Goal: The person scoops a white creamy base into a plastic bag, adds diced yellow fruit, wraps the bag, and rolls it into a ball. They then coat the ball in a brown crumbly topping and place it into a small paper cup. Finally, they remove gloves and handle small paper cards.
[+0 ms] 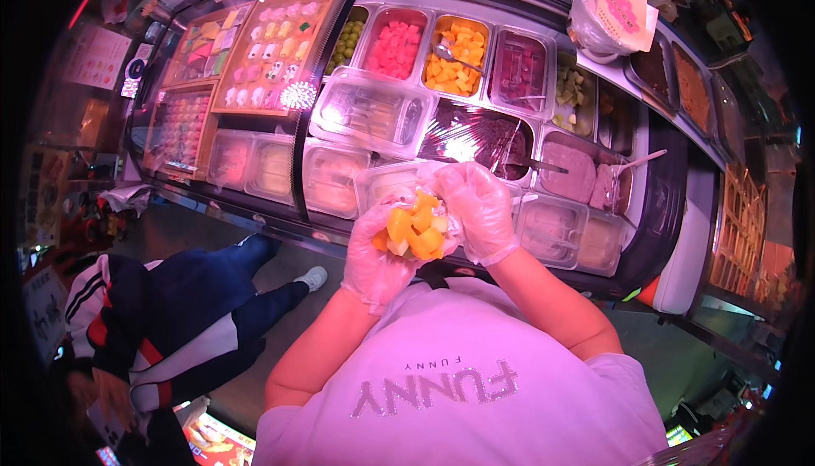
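Note:
In front of my chest I hold a handful of orange-yellow mango chunks, bunched in a pale, soft wrapping whose kind I cannot make out. My left hand, in a clear plastic glove, is cupped round its left side. Gloved the same way, my right hand closes with curled fingers on the wrapping's right edge. Most of the wrapping is hidden by the fruit and fingers. Just beyond the hands lies a clear lidded tub in the counter.
The counter holds a pan of mango with a spoon, pink cubes, a film-covered dark pan and purple paste. Wooden trays of small sweets sit behind glass at left. A person in a dark jacket is at lower left.

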`<state>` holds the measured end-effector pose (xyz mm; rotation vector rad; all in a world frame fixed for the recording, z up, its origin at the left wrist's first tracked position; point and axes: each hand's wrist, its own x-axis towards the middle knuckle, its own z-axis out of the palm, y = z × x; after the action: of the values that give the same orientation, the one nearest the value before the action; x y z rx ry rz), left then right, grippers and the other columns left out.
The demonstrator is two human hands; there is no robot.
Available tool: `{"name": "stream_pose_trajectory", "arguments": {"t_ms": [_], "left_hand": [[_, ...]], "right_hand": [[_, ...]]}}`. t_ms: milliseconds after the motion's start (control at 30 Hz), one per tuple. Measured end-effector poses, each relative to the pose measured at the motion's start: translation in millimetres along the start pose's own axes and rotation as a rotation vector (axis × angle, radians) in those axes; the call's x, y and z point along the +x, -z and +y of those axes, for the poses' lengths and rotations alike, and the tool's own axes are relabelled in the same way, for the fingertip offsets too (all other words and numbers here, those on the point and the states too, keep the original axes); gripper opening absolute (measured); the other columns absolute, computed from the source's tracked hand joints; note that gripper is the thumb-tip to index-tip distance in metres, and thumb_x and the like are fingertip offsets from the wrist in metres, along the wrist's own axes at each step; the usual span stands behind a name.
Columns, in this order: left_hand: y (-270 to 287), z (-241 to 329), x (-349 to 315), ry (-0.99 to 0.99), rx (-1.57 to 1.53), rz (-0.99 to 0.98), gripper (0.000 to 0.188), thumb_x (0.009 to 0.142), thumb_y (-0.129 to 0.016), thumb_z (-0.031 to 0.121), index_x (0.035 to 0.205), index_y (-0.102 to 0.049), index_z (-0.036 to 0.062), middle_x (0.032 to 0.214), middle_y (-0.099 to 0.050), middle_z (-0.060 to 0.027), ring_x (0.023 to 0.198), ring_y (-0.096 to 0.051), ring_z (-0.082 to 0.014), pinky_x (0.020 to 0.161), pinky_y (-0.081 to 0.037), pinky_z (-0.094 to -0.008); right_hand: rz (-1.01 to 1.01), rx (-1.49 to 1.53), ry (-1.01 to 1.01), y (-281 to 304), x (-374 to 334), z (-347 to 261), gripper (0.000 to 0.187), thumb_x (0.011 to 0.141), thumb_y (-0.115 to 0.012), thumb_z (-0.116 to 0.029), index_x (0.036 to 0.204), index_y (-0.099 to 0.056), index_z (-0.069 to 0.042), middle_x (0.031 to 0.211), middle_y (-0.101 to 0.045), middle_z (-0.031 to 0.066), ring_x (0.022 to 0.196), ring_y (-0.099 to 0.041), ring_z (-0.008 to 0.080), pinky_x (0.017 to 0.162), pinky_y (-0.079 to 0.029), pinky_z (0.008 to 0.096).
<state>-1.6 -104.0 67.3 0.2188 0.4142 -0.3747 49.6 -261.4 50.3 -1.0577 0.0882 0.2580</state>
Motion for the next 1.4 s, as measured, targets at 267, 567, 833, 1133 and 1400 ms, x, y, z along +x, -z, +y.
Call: {"name": "stream_pose_trajectory", "arguments": {"t_ms": [267, 567, 833, 1133, 1400], "left_hand": [[5.9, -9.8, 2.9, -0.026, -0.057, -0.014, 0.032, 0.093, -0.061, 0.022, 0.121, -0.057, 0.0059, 0.129, -0.06, -0.0139, 0.126, -0.057, -0.0333, 0.104, -0.049, -0.0607], [9.8, -15.1, 17.5, -0.018, -0.004, 0.016, 0.03, 0.094, -0.06, 0.026, 0.119, -0.058, 0.0107, 0.133, -0.058, -0.0141, 0.122, -0.058, -0.0353, 0.096, -0.05, -0.0622], [9.9, -20.7, 14.5, -0.001, -0.034, 0.071, 0.03, 0.093, -0.062, 0.022, 0.12, -0.059, 0.0115, 0.134, -0.058, -0.014, 0.128, -0.053, -0.0381, 0.101, -0.044, -0.0677], [5.5, -23.0, 11.1, -0.008, -0.034, 0.05, 0.03, 0.093, -0.062, 0.022, 0.121, -0.059, 0.0109, 0.131, -0.058, -0.0154, 0.123, -0.055, -0.0384, 0.093, -0.048, -0.0605], [8.5, -26.1, 15.3, 0.038, 0.001, -0.044, 0.032, 0.092, -0.061, 0.018, 0.122, -0.055, 0.0089, 0.123, -0.061, -0.0126, 0.118, -0.061, -0.0322, 0.1, -0.052, -0.0554]], "right_hand": [[0.024, -0.415, 0.136, 4.5, 1.2, 3.0, 0.018, 0.101, -0.063, -0.016, 0.096, -0.069, 0.0, 0.088, -0.069, 0.0024, 0.077, -0.06, 0.0088, 0.073, -0.05, 0.026], [0.041, -0.339, 0.126, 23.9, 12.0, 1.7, 0.014, 0.098, -0.066, -0.012, 0.094, -0.07, 0.0, 0.082, -0.066, 0.0001, 0.076, -0.057, 0.0055, 0.07, -0.05, 0.025], [0.11, -0.6, 0.177, 33.5, 14.6, -26.1, 0.016, 0.098, -0.066, -0.014, 0.094, -0.07, 0.0, 0.085, -0.066, -0.0007, 0.078, -0.058, 0.0052, 0.07, -0.05, 0.0248], [-0.106, -0.323, -0.278, 35.5, 13.6, -50.5, 0.018, 0.09, -0.075, -0.018, 0.097, -0.067, -0.004, 0.091, -0.067, 0.0012, 0.082, -0.062, 0.0086, 0.075, -0.051, 0.0251], [-0.125, -0.149, -0.118, 47.9, 14.5, -47.9, 0.015, 0.088, -0.075, -0.009, 0.098, -0.069, 0.0, 0.098, -0.07, 0.006, 0.087, -0.065, 0.0119, 0.078, -0.055, 0.0284]]}}
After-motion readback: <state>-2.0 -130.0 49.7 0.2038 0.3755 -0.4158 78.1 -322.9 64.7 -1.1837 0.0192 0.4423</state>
